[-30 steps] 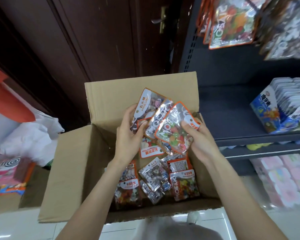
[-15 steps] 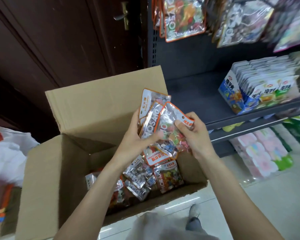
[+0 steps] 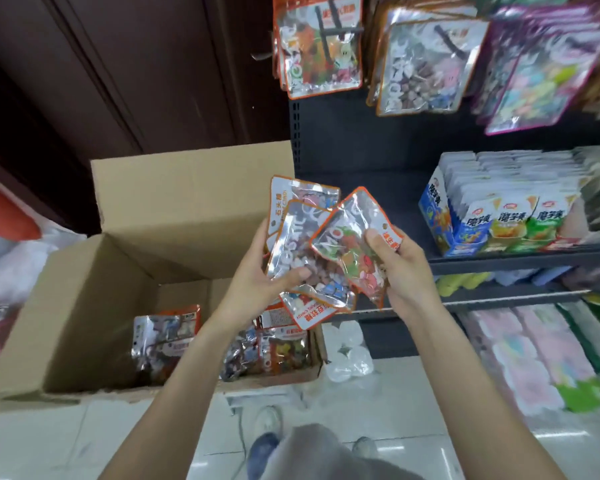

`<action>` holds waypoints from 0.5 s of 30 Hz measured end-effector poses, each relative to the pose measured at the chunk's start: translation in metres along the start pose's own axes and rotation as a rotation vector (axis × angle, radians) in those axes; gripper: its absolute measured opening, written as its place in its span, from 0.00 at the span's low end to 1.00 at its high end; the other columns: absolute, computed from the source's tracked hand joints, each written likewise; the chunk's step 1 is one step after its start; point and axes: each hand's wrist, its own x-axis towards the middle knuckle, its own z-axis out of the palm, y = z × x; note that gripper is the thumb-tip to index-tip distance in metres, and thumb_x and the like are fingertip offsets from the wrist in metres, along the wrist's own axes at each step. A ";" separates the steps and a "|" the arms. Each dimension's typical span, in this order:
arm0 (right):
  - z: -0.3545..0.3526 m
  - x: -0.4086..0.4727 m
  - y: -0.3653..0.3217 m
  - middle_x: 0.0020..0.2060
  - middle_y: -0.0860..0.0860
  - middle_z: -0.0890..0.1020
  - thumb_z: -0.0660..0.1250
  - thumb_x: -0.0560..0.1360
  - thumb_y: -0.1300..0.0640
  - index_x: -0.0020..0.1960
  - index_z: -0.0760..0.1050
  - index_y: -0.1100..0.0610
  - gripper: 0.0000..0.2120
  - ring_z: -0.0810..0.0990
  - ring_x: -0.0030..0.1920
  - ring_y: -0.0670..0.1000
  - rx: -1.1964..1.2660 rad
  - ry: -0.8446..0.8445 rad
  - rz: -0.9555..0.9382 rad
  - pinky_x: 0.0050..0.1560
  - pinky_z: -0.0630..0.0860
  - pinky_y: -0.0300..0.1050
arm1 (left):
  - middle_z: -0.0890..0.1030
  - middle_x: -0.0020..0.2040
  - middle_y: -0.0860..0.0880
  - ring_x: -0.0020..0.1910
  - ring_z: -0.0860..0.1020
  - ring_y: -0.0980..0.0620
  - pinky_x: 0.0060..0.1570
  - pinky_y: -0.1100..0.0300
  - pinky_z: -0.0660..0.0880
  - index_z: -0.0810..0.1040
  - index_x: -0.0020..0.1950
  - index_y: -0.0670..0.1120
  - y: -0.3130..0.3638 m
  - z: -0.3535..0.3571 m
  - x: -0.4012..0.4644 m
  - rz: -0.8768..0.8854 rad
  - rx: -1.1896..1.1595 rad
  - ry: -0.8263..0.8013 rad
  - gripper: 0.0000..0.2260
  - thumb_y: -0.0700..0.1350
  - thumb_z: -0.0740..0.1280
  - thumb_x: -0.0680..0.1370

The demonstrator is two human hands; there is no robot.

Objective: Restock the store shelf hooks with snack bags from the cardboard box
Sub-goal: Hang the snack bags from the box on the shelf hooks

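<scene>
My left hand [image 3: 260, 271] grips a fanned stack of clear, orange-edged snack bags [image 3: 295, 237] above the right side of the open cardboard box [image 3: 84, 306]. My right hand [image 3: 400, 268] pinches one more orange-edged bag [image 3: 349, 244], full of coloured candy, beside that stack and overlapping it. More bags [image 3: 167, 337] lie in the bottom of the box. On the shelf hooks [image 3: 329, 29] up top hang similar bags [image 3: 321, 53], with a second bunch [image 3: 426, 64] to their right.
A dark shelf board [image 3: 388, 202] holds a blue display carton of packets [image 3: 492, 216] at right. Pink and green packs [image 3: 534, 358] fill the lower shelf. A dark wooden door [image 3: 136, 71] stands behind the box. Crumpled clear plastic [image 3: 349, 358] lies on the tiled floor.
Both hands have lifted the bags out of the box and carried them right, toward the shelf. The view has swung right and up, bringing the hanging bags into sight.
</scene>
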 end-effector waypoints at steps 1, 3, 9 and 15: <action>-0.006 0.000 -0.005 0.42 0.51 0.85 0.65 0.78 0.58 0.51 0.77 0.57 0.03 0.85 0.41 0.49 0.010 -0.024 0.012 0.37 0.80 0.42 | 0.79 0.60 0.59 0.59 0.79 0.57 0.55 0.60 0.77 0.64 0.68 0.62 0.003 0.008 -0.002 0.009 0.005 0.036 0.33 0.43 0.76 0.70; -0.014 0.002 -0.011 0.43 0.52 0.85 0.65 0.78 0.58 0.50 0.76 0.56 0.03 0.85 0.42 0.50 -0.022 -0.066 0.007 0.38 0.81 0.43 | 0.80 0.58 0.60 0.57 0.79 0.60 0.50 0.65 0.77 0.65 0.66 0.61 0.008 0.022 -0.005 0.028 0.005 0.118 0.31 0.40 0.74 0.71; -0.019 0.015 -0.030 0.43 0.48 0.83 0.69 0.76 0.57 0.47 0.76 0.52 0.02 0.83 0.43 0.45 -0.311 -0.068 -0.263 0.40 0.78 0.39 | 0.79 0.55 0.68 0.56 0.77 0.66 0.50 0.71 0.75 0.64 0.69 0.56 0.018 0.033 -0.006 0.101 0.074 0.302 0.30 0.35 0.72 0.74; 0.012 0.036 -0.066 0.47 0.43 0.77 0.76 0.69 0.60 0.59 0.65 0.44 0.28 0.80 0.47 0.42 -0.386 -0.029 -0.562 0.49 0.77 0.38 | 0.75 0.64 0.61 0.60 0.77 0.62 0.58 0.61 0.76 0.60 0.74 0.54 0.042 -0.001 0.010 0.243 0.156 0.332 0.35 0.35 0.71 0.74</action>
